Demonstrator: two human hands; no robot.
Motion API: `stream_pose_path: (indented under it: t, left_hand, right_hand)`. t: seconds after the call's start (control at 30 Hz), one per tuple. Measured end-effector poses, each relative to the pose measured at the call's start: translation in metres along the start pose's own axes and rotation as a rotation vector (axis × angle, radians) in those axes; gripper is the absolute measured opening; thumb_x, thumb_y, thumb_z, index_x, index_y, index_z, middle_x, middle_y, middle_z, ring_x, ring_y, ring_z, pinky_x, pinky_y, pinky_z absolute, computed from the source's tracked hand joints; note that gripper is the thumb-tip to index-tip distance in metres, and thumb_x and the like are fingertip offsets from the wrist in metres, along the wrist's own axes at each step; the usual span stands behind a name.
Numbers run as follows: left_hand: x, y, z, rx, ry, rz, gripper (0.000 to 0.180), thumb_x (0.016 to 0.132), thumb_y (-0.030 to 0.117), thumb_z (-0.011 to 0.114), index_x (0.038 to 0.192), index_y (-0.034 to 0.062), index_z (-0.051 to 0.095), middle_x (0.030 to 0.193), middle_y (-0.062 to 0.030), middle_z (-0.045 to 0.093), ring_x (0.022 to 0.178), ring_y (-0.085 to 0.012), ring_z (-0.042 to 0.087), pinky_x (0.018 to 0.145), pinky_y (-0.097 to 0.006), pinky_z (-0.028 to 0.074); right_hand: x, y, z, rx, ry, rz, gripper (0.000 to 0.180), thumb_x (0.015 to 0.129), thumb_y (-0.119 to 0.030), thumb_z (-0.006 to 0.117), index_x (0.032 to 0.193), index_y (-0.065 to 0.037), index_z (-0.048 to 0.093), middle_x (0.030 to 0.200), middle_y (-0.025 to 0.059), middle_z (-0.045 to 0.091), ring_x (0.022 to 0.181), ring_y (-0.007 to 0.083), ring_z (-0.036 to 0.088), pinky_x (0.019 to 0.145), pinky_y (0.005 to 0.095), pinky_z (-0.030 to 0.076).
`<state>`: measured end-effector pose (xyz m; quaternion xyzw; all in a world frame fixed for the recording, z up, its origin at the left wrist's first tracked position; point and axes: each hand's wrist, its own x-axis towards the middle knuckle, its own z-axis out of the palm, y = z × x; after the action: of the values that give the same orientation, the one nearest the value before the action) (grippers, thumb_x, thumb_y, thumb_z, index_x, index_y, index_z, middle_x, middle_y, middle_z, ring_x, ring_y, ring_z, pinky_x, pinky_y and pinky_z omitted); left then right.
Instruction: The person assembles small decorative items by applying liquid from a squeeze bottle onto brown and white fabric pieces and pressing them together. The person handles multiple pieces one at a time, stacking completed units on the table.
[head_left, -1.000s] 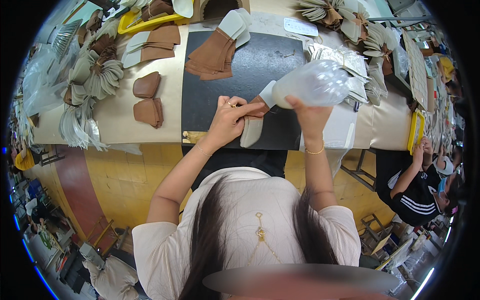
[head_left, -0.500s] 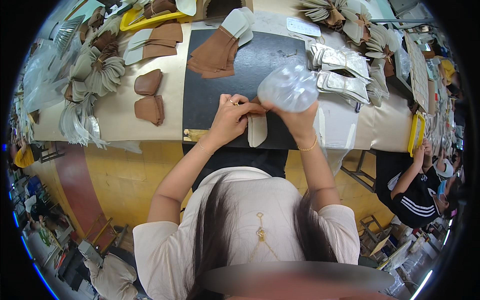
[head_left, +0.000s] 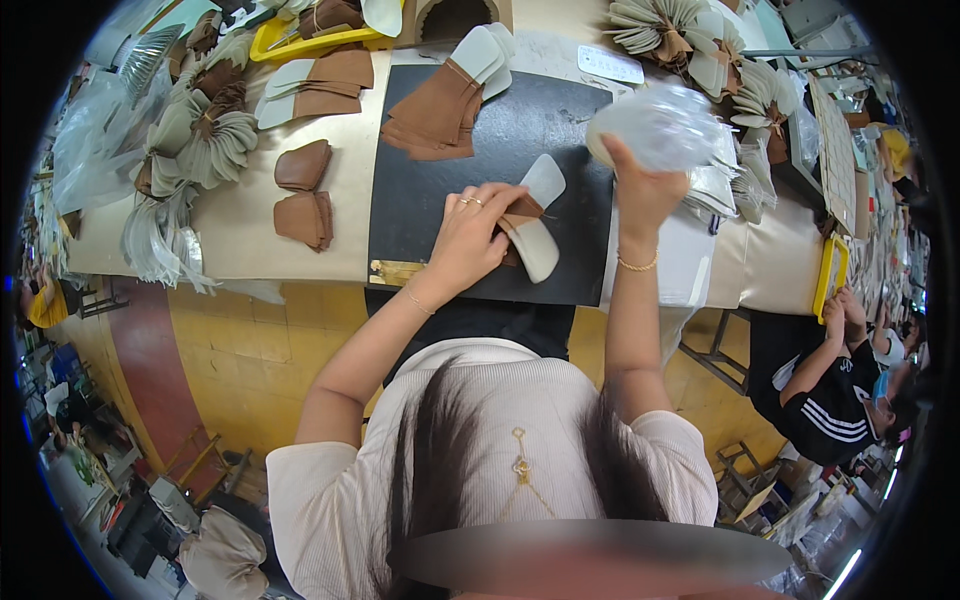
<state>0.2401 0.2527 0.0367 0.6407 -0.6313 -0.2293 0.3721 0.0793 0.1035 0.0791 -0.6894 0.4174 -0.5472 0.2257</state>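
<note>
My left hand (head_left: 468, 238) rests on the dark board (head_left: 430, 215), its fingers and thumb pinching a brown leather piece (head_left: 525, 208) with pale ends. One pale end (head_left: 544, 178) points away from me, and another (head_left: 536, 252) toward me. How these parts join under the fingers is hidden. To the right, my right hand (head_left: 648, 190) is raised, its fingers wrapped round a clear plastic bottle (head_left: 668, 128), tilted and blurred by motion. At the board's far edge lies a fanned stack of brown pieces (head_left: 435, 108) with pale ends.
Small brown stacks (head_left: 302, 221) and brown-and-pale pieces (head_left: 318, 85) lie left of the board. Tied bundles (head_left: 208, 135) and a yellow tray (head_left: 300, 42) stand farther left. White bundled pieces (head_left: 712, 188) lie at right. A co-worker in black (head_left: 830, 400) sits at the right.
My right hand has moved away to the right, raising and tipping the clear bottle. The pale ends now spread apart beneath my left hand, which has stayed nearly in place.
</note>
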Motion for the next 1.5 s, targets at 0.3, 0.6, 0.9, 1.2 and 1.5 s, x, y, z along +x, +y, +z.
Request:
stream_pose_path:
  t: [0.3, 0.6, 0.9, 1.2, 1.5]
  left_hand:
    - [0.032, 0.02, -0.001, 0.24, -0.178, -0.255, 0.044, 0.073, 0.014, 0.078, 0.113, 0.0036, 0.061, 0.106, -0.0183, 0.059, 0.106, -0.0378, 0.055, 0.094, -0.044, 0.045]
    - [0.017, -0.005, -0.048, -0.967, -0.457, -0.7, 0.037, 0.084, 0.008, 0.072, 0.119, 0.0019, 0.058, 0.111, -0.0102, 0.068, 0.113, -0.019, 0.061, 0.095, -0.032, 0.049]
    - [0.029, -0.074, -0.129, -1.364, 0.708, -0.468, 0.045, 0.096, 0.0, 0.054, 0.136, 0.0037, 0.035, 0.136, -0.0151, 0.048, 0.128, -0.0264, 0.049, 0.109, -0.041, 0.042]
    - [0.05, -0.065, -0.102, -1.097, 0.615, -0.53, 0.064, 0.097, 0.021, 0.061, 0.148, 0.0015, 0.029, 0.147, -0.0169, 0.039, 0.138, -0.0334, 0.036, 0.113, -0.043, 0.031]
    - [0.136, -0.078, -0.073, 0.167, 0.164, -0.268, 0.052, 0.074, 0.032, 0.082, 0.114, 0.0012, 0.069, 0.105, -0.0183, 0.065, 0.099, -0.0297, 0.064, 0.088, -0.039, 0.05]
  right_hand:
    - [-0.017, 0.002, -0.035, 0.172, 0.099, 0.09, 0.052, 0.067, -0.01, 0.091, 0.11, 0.005, 0.065, 0.105, 0.0095, 0.068, 0.093, 0.0184, 0.065, 0.087, 0.0325, 0.054]
    - [-0.009, 0.007, -0.059, 0.194, 0.057, 0.148, 0.068, 0.082, -0.029, 0.082, 0.129, 0.009, 0.051, 0.118, 0.0156, 0.064, 0.107, 0.0238, 0.062, 0.097, 0.0357, 0.05]
    - [-0.008, 0.006, -0.054, 0.215, -0.007, 0.175, 0.075, 0.082, -0.036, 0.081, 0.133, 0.007, 0.046, 0.123, 0.0183, 0.061, 0.113, 0.0262, 0.06, 0.098, 0.0381, 0.05]
    - [-0.003, -0.011, -0.055, 0.353, 0.02, 0.195, 0.077, 0.074, -0.024, 0.087, 0.132, 0.006, 0.047, 0.122, 0.0151, 0.06, 0.111, 0.024, 0.06, 0.099, 0.0375, 0.049]
    - [-0.012, -0.023, -0.055, 0.427, -0.071, 0.176, 0.086, 0.075, -0.031, 0.087, 0.137, 0.007, 0.04, 0.126, 0.0206, 0.058, 0.115, 0.0312, 0.061, 0.101, 0.0423, 0.05]
